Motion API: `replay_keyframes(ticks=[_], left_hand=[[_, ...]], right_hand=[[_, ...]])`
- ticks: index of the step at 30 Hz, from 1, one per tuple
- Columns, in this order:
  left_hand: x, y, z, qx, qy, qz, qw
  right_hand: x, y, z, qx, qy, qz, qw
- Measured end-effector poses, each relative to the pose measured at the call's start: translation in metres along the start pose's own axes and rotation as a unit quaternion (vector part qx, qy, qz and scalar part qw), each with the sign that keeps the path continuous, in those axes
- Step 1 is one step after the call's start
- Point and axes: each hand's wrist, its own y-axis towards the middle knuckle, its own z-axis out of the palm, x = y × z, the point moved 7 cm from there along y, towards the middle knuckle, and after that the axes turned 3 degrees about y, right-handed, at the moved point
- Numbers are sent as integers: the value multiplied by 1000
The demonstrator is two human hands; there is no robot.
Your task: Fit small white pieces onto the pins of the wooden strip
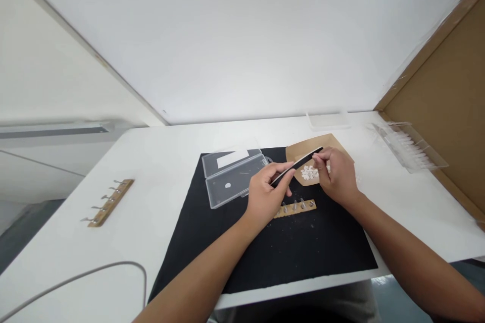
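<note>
A black nail file [303,160] slants upward to the right in front of me. My left hand [267,189] grips its lower end between thumb and fingers. At the upper end, my right hand [336,172] is closed in a pinch against the file; what is in its fingertips is too small to make out. Below the hands lies a wooden strip [291,209] with several clear nail tips standing on it, its left end hidden by my left hand. Small white pieces [309,173] rest on a brown paper sheet [303,149] behind my right hand.
An open clear plastic case [231,181] lies left of my hands on a black mat [242,257]. Another wooden strip with nail tips [111,203] is at far left. A clear box of nail tips [411,146] stands right, near a cardboard panel [447,75]. A cable [113,264] curves front left.
</note>
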Motion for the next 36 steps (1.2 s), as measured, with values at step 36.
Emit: replay_keyframes(ticks=[36], left_hand=[[-5,0,2,-13,-12,55,998]], right_hand=[[12,2,17,56,-73,-37,995]])
